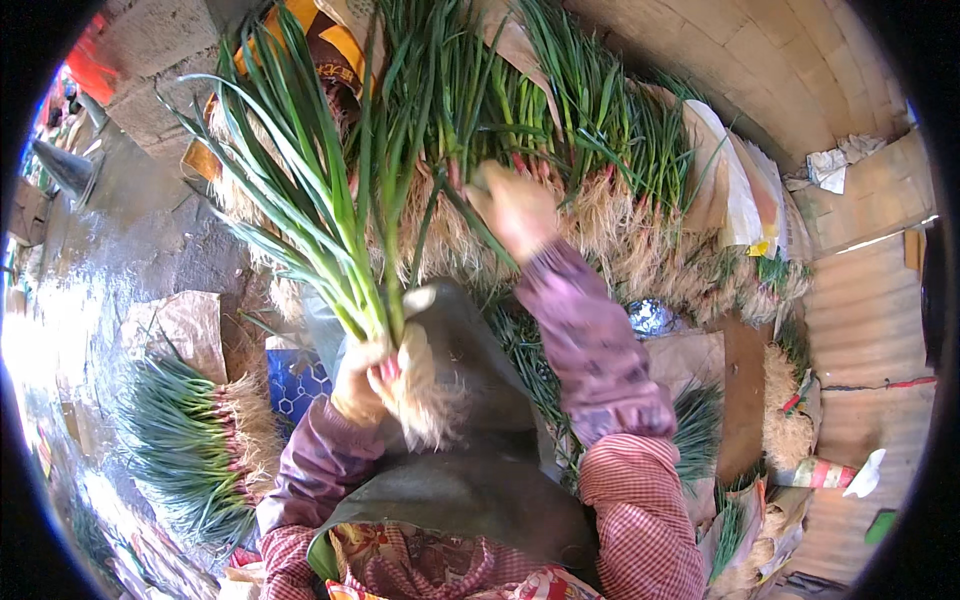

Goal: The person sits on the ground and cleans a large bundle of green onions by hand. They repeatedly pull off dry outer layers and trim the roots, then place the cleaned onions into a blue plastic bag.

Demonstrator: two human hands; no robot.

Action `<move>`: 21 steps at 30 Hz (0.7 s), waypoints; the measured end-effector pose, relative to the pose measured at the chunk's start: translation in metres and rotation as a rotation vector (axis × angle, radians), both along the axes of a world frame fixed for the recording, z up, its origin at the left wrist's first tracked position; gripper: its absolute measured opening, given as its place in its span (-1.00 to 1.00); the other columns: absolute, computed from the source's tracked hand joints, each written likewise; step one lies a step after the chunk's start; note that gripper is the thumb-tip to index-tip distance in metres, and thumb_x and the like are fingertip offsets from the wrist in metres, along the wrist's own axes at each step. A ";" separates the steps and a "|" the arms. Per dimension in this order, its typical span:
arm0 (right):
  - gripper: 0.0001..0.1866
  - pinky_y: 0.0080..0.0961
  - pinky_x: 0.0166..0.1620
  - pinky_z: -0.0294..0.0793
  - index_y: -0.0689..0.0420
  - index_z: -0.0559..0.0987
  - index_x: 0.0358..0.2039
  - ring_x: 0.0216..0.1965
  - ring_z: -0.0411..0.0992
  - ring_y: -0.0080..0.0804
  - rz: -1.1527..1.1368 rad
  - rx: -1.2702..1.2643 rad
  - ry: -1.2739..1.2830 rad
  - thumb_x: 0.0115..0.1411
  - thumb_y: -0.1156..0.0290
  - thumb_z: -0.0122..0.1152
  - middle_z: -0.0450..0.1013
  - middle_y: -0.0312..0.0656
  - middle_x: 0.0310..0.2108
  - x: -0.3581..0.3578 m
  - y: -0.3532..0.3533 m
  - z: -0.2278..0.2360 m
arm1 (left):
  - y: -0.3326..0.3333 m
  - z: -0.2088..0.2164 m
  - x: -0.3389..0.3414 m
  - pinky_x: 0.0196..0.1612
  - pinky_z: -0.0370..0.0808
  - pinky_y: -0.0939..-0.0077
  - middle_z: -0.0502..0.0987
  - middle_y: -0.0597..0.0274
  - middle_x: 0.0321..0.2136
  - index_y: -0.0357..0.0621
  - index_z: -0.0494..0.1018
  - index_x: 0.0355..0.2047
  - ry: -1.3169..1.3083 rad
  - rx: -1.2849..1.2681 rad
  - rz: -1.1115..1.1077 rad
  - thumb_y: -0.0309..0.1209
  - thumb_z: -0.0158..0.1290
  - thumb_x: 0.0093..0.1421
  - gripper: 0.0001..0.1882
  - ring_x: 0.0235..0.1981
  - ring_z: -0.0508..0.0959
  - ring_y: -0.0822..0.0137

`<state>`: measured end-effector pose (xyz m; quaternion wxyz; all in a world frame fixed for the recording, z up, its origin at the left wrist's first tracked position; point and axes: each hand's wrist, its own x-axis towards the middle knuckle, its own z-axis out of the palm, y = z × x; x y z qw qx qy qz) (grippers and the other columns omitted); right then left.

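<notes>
My left hand [362,382] is closed around a bunch of green onions [352,270]. Long flat leaves fan up and to the left from it, while the pinkish stem ends and pale stringy roots poke out beside my fingers. My right hand [515,212] is at the front of a large heap of green onions [590,110], near their reddish stems. Motion blurs its bent fingers, so I cannot make out whether they grip anything. A dark green leaf slants down beside this hand. A dark apron [470,440] covers my lap below both hands.
A second pile of green onions [190,450] lies on the left, roots facing me, by a blue patterned sheet [297,385]. More greens [700,430] rest on brown paper to the right. White sacking [735,185] edges the far heap. Board-like panels [865,330] stand at the right.
</notes>
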<state>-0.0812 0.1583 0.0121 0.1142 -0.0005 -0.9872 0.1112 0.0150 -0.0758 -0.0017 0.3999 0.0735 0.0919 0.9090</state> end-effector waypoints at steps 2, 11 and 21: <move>-0.71 -0.34 -0.37 0.43 0.13 0.43 -0.33 -0.45 0.46 -0.29 -0.086 0.052 -0.188 0.13 0.15 0.06 0.46 -0.10 -0.51 -0.053 -0.011 0.003 | -0.005 0.027 0.009 -0.63 0.27 0.52 0.29 0.28 -0.72 -0.28 0.17 0.08 0.042 0.081 0.045 -0.35 0.09 0.01 -0.37 -0.73 0.32 0.40; -0.65 -0.29 -0.16 0.44 0.20 0.48 -0.25 -0.39 0.47 -0.34 0.112 -0.652 -0.110 0.16 0.16 0.02 0.47 -0.07 -0.46 -0.069 0.063 0.004 | -0.015 0.002 -0.008 -0.49 0.34 0.48 0.32 0.29 -0.61 -0.20 0.29 -0.08 0.053 -0.236 0.147 -0.29 0.08 -0.01 -0.52 -0.55 0.38 0.34; -0.68 -0.65 -0.38 0.43 0.26 0.48 -0.24 -0.47 0.43 -0.55 0.081 -1.398 -0.377 0.21 0.23 0.02 0.49 -0.21 -0.47 0.037 0.002 -0.046 | 0.037 -0.017 -0.021 -0.40 0.45 0.57 0.48 0.17 -0.58 -0.34 0.41 -0.32 0.073 -0.698 0.162 -0.50 0.02 -0.01 -0.78 -0.55 0.48 0.39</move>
